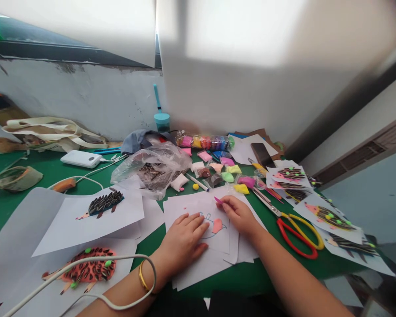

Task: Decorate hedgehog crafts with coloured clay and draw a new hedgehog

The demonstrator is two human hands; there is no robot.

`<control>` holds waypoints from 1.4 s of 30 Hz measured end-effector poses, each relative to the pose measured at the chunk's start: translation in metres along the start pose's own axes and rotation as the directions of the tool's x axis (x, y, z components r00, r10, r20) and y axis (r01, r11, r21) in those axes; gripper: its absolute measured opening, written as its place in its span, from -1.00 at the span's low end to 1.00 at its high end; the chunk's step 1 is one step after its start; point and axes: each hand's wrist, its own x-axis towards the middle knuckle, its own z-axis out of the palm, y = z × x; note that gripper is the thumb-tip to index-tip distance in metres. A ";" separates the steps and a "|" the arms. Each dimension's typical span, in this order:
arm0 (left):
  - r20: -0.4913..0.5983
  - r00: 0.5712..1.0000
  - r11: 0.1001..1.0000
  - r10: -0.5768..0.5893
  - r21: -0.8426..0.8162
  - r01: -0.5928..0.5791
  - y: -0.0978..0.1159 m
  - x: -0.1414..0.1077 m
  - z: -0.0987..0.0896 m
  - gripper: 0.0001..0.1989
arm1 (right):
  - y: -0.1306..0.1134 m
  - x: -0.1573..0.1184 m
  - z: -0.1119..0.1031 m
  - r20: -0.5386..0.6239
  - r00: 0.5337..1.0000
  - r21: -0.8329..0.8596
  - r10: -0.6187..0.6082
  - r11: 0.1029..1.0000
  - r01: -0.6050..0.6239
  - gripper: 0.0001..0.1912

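Left hand (184,240) flat, palm down, fingers spread; right hand (239,214) curled, fingertips in pinch grip.

A craft corner at a green table (26,176) set against a scuffed white wall (86,97). Clay packets (204,141), scissors (297,229), paper sheets (198,207) and finished hedgehog pictures (100,204) mark it as a handicraft workspace.

Green table (16,204); white sheets (198,207); pink clay patch (217,225) on blue-outlined drawing (208,219); red-and-yellow scissors (297,231); orange hedgehog (87,268) (dark flecks, green dots); gold bangle (141,276); teal cup (161,121).
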 end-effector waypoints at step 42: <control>-0.102 0.995 1.000 -0.012 0.021 0.014 0.006 0.001 0.006 -0.82 | 0.008 -0.003 0.007 -0.062 0.990 -0.209 -0.128 0.971 0.112 -0.78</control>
